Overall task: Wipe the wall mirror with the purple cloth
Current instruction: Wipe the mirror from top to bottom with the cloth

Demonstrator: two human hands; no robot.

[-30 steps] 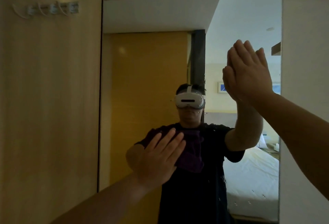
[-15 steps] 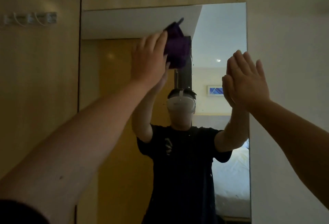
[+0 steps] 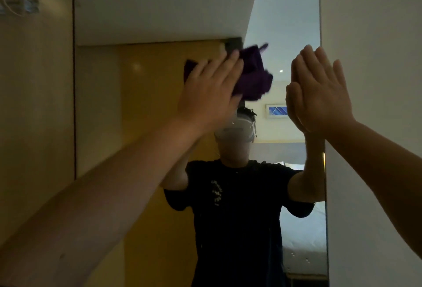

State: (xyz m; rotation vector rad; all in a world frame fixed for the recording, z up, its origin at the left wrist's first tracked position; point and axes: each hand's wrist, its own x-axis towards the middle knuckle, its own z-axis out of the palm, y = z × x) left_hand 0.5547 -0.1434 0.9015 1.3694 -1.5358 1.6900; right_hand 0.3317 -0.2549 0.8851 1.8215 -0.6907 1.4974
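Pressing flat against the wall mirror (image 3: 159,24), the left hand (image 3: 210,95) pins the purple cloth (image 3: 253,74) to the glass, fingers stretched out and close together over it rather than curled around it. The one cloth is deep violet and bunched into soft folds; most of it spills out past the fingertips, up and to the right of the grip, with a small pointed corner sticking upward, and a darker edge shows just left of the fingers. It sits in the upper middle of the glass. The right hand (image 3: 324,95) holds nothing: it is spread open, palm forward, laid flat at the mirror's right edge, level with the cloth and a little apart from it. Two hands and two bare forearms reach in from below. The single frameless mirror stands between a wooden panel (image 3: 36,127) and a pale wall (image 3: 370,35).
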